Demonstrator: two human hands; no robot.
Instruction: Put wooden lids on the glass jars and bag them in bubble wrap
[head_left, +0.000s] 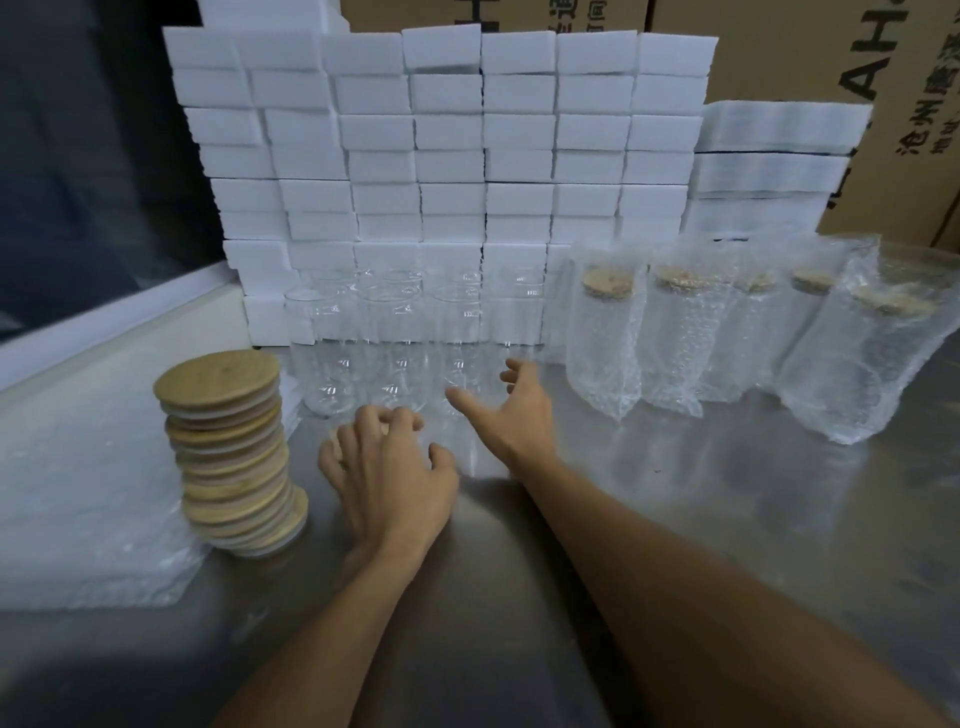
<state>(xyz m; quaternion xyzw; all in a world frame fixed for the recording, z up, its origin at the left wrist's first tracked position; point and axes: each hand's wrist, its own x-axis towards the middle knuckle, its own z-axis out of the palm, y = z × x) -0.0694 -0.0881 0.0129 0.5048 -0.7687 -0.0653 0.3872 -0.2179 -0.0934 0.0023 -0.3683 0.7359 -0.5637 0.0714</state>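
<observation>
Several empty clear glass jars (395, 338) stand in rows at the middle of the steel table. A leaning stack of round wooden lids (231, 452) stands to their left. My left hand (387, 467) is curled over a wooden lid, whose edge shows between my fingers, just in front of the jars. My right hand (511, 410) is stretched out with fingers spread beside the nearest jar (460, 364), holding nothing. To the right stand several lidded jars in bubble-wrap bags (602, 338).
A wall of white foam blocks (441, 156) rises behind the jars, with cardboard boxes (810, 62) further back. A pile of flat bubble-wrap bags (88, 499) lies at the left. The steel table (701, 509) extends to the right front.
</observation>
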